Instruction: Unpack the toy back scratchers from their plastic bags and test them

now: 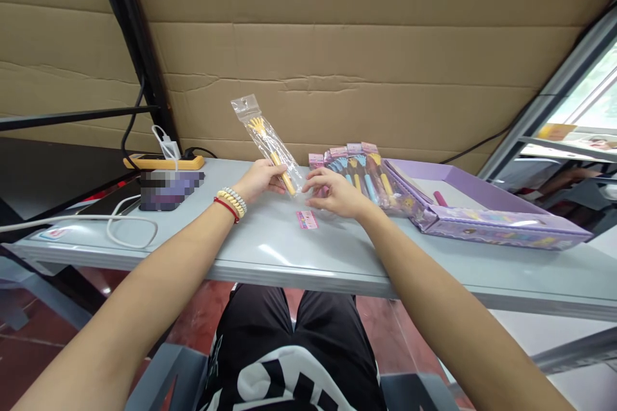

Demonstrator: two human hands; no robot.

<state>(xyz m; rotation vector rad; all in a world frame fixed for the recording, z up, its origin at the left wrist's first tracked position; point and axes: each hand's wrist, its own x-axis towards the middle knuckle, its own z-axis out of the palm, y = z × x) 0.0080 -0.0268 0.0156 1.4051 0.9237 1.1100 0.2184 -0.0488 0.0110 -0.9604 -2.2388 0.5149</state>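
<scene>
My left hand is closed round the lower part of a clear plastic bag. Inside it lies a yellow stick with a small hand-shaped end, like a back scratcher, tilted up to the left. At the bag's lower end, my right hand has its fingers curled in a pinch on the clear film. Just below them a small pink printed card lies flat on the grey table. Behind my right hand are several bagged hand-shaped sticks, blue and yellow, with pink headers.
A purple open box with a dark pink stick inside stands at the right. On the left are a phone, a white cable and an orange power strip. Cardboard lines the back.
</scene>
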